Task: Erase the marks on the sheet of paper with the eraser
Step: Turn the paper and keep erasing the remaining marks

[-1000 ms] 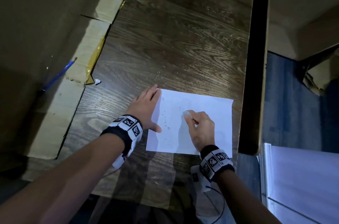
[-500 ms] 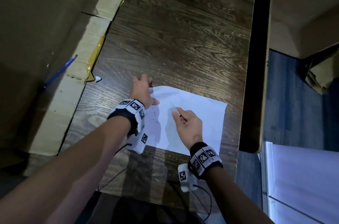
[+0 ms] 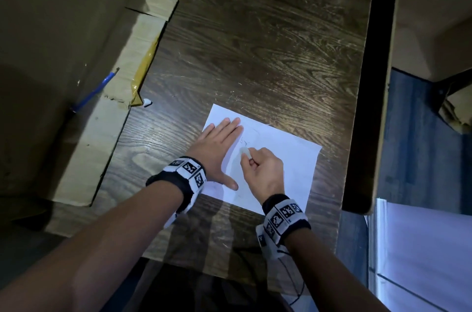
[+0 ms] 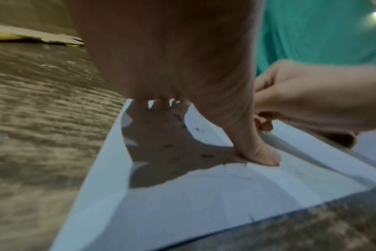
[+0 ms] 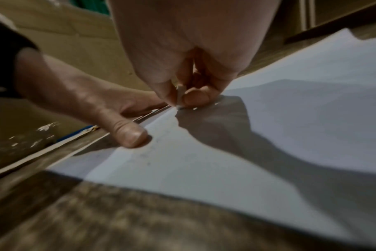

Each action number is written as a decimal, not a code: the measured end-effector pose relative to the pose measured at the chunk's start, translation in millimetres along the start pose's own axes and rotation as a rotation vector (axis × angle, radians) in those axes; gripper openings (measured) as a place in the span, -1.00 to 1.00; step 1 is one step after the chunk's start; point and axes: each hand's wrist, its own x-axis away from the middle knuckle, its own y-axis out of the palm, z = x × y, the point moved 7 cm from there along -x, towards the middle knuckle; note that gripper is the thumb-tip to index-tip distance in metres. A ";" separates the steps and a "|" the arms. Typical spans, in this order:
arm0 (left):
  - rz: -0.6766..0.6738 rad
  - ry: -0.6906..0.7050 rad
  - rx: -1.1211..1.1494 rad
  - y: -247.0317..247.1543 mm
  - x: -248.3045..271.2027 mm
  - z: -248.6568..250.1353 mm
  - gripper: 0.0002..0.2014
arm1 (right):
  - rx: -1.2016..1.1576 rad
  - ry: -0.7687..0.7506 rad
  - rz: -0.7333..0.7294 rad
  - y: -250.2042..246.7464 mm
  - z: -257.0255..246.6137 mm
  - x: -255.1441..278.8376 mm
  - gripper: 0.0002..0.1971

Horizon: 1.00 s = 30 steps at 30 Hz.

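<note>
Item: sheet of paper (image 3: 278, 171), white, flat on wood table (image 3: 255, 56), set at a slant, near the front edge.
Item: eraser (image 3: 245, 152), small, pale, pinched betw. thumb and fingers of right hand (image 3: 263, 171); tip on the paper just below faint pencil marks (image 3: 244, 142).
Item: left hand (image 3: 217, 148), fingers straight, pressed flat on the sheet's left part, thumb spread twd. the near edge (holds nothing, only pins the paper).
Step in hand, by judgement: rubbing out the marks by the left fingertips; some lines remain above the eraser, so job not done.
Next move prob. calls for short strokes up into those marks, left hand pressing so the sheet won't crease or slide.
Change vs. half a sec. earlier: then the left hand was at the sheet's far-left corner, fingers bent; now it lies flat. Sheet has turned further clockwise. Right hand now has eraser down on the paper.
Other: cardboard (image 3: 107, 133) at left, w. blue pen (image 3: 94, 93) on it.
</note>
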 end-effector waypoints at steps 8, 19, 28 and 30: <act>-0.019 -0.015 -0.066 2.9 -1.5 4.9 0.49 | 0.199 -0.196 -0.156 10.7 -14.6 -9.4 -0.68; -0.043 -0.074 -0.133 2.3 -1.7 9.1 0.51 | 0.194 -0.140 -0.243 12.2 -19.1 13.8 -0.71; -0.044 -0.092 -0.140 1.5 -0.4 8.9 0.54 | 0.134 -0.112 -0.152 0.2 -23.4 37.5 -0.72; -0.054 -0.088 -0.142 0.6 -0.6 8.7 0.56 | 0.188 -0.119 -0.191 0.9 -23.6 10.4 -0.70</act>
